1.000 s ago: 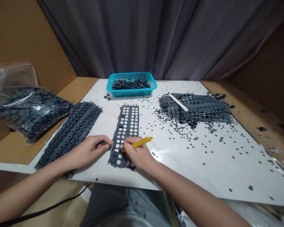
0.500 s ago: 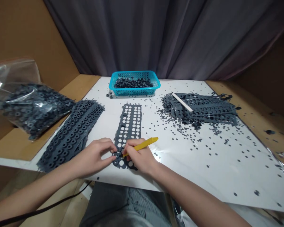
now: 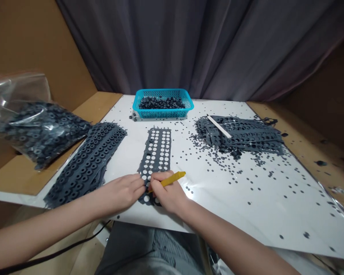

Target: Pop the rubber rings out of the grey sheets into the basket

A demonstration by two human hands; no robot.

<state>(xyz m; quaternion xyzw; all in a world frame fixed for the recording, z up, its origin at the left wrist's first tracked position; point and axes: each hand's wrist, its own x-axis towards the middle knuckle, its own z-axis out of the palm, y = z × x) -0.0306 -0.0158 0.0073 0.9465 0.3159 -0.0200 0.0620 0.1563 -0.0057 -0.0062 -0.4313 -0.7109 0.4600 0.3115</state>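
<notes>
A dark grey rubber sheet (image 3: 158,147) with rows of round holes lies flat in the middle of the table, a few dark pieces still in its left rows. At its near end my left hand (image 3: 129,191) has its fingers drawn together on the left edge; whatever they pinch is hidden. My right hand (image 3: 169,194) rests over the near right side of the sheet. It grips a yellow pen-like tool (image 3: 172,178) that slants up to the right, its lower tip down at the sheet beside my left fingertips.
At the back stands a blue basket (image 3: 162,114) of small dark rings. A clear bag (image 3: 43,133) of rings and another sheet (image 3: 87,160) filled with rings lie left. On the right, a white stick (image 3: 219,126) tops stacked punched sheets (image 3: 246,133), with small dark discs scattered around.
My left hand has closed its fingers and moved slightly right, against my right hand. The yellow tool has shifted slightly left and down. The ring pieces beneath my left fingers are now covered.
</notes>
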